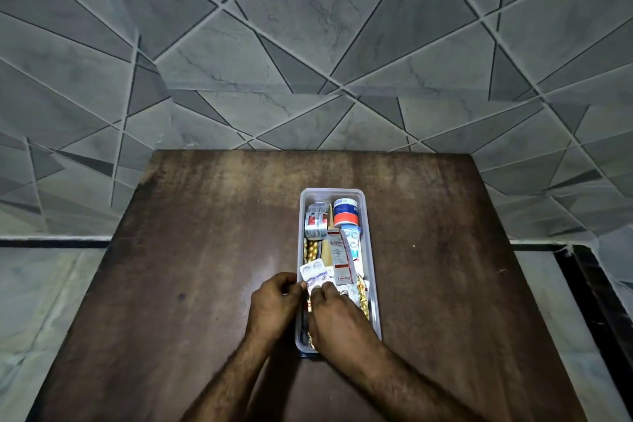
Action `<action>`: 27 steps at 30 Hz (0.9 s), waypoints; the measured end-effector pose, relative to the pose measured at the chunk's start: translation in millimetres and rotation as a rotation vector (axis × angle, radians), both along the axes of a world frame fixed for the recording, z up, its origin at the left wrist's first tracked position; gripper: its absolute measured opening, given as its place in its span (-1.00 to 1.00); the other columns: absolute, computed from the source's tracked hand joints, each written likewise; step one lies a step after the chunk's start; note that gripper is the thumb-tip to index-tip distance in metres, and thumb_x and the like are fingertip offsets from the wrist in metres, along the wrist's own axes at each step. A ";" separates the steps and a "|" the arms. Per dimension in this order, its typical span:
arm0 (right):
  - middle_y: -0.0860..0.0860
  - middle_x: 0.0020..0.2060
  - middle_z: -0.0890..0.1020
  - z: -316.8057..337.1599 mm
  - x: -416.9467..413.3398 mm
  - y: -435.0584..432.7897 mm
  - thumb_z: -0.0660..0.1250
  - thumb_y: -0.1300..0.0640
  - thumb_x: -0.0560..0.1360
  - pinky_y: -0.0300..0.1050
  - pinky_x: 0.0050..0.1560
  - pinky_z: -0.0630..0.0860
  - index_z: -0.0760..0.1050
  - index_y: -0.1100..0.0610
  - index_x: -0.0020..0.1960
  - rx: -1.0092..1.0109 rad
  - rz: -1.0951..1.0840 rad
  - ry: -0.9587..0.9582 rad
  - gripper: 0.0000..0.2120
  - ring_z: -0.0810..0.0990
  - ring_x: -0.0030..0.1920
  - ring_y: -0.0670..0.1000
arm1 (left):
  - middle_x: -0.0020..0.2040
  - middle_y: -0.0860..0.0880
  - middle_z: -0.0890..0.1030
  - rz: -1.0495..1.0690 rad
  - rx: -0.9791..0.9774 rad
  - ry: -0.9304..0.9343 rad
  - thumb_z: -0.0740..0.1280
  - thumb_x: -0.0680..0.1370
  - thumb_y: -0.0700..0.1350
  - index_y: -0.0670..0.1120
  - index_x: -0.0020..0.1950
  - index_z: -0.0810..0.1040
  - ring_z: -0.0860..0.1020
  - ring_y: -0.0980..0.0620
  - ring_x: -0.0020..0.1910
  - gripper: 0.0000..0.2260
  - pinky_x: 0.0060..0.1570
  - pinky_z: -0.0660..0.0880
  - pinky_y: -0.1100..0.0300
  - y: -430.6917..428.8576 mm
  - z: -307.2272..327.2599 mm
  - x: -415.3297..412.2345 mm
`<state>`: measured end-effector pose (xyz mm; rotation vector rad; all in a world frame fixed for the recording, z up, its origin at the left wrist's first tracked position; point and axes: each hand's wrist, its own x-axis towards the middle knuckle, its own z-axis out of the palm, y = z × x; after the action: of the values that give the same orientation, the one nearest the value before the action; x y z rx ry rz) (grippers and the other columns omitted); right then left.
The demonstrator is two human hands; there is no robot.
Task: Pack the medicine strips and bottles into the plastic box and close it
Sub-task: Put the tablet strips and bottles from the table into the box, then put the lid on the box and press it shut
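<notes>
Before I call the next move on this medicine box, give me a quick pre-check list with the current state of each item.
1. Plastic box flat on the wooden table: ok.
2. Loose items left on the table outside the box: none visible, ok.
3. Blister strip seated inside: not ok, it tilts up over the left rim, pinched between left hand and right hand.
4. Tape roll and white tube below rim height: cannot tell from this top-down view.
5. Lid within reach: not ok, no lid in view.
6. Near end of the box free of obstructions: cannot tell, the hands cover it.
</notes>
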<state>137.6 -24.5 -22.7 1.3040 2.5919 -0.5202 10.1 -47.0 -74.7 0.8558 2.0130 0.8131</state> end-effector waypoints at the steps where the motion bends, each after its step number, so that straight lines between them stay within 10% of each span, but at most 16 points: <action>1: 0.20 0.25 0.44 5.0 1.0 0.8 0.13 0.14 0.55 0.04 0.13 0.47 0.29 0.26 0.38 -0.023 -0.006 0.013 -0.58 0.53 0.14 0.22 | -0.13 0.11 0.72 -0.014 -0.002 -0.002 0.41 0.48 -0.01 0.05 0.03 0.68 0.65 0.18 -0.11 -0.85 -0.13 0.51 0.29 -0.2 -0.7 0.6; 6: 0.10 0.24 0.51 11.0 26.6 25.1 0.15 0.06 0.58 -0.07 0.24 0.44 0.42 0.15 0.35 -0.041 -0.255 0.304 -0.62 0.51 0.21 0.08 | -0.07 0.06 0.71 -0.070 -0.012 0.051 0.40 0.49 -0.03 0.00 0.08 0.67 0.64 0.13 -0.13 -0.81 -0.19 0.48 0.28 -0.5 1.7 2.7; 13: 0.08 -0.05 0.70 -20.2 101.1 63.9 0.32 0.11 0.50 -0.21 -0.12 0.42 0.60 0.12 0.02 -0.093 -0.793 0.332 -0.85 0.63 -0.10 0.04 | -0.13 0.08 0.70 -0.097 0.037 0.085 0.36 0.53 -0.11 -0.04 0.01 0.66 0.61 0.20 -0.20 -0.88 -0.25 0.52 0.29 0.3 13.2 1.3; 20: -0.03 -0.29 0.61 -60.3 100.7 36.3 0.32 0.05 0.43 -0.18 -0.19 0.45 0.39 0.01 -0.34 -0.251 -0.807 0.218 -0.80 0.60 -0.20 0.04 | -0.28 0.07 0.67 -0.088 0.072 0.084 0.38 0.50 -0.09 -0.03 -0.12 0.65 0.61 0.09 -0.27 -0.94 -0.23 0.53 0.14 6.3 16.3 -17.3; 27: 0.05 -0.12 0.62 -68.9 76.1 28.4 0.24 0.18 0.48 -0.16 -0.15 0.46 0.44 0.10 -0.15 -0.261 -0.774 0.144 -0.96 0.55 -0.15 0.05 | -0.28 0.01 0.69 -0.055 0.099 0.089 0.38 0.51 -0.14 -0.06 -0.15 0.63 0.65 0.01 -0.22 -0.93 -0.24 0.55 0.08 -0.2 16.0 -28.9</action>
<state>213.7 3.9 -91.6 2.1991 1.9268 -1.0530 -18.7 -47.2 -58.7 1.0154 2.0300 0.8626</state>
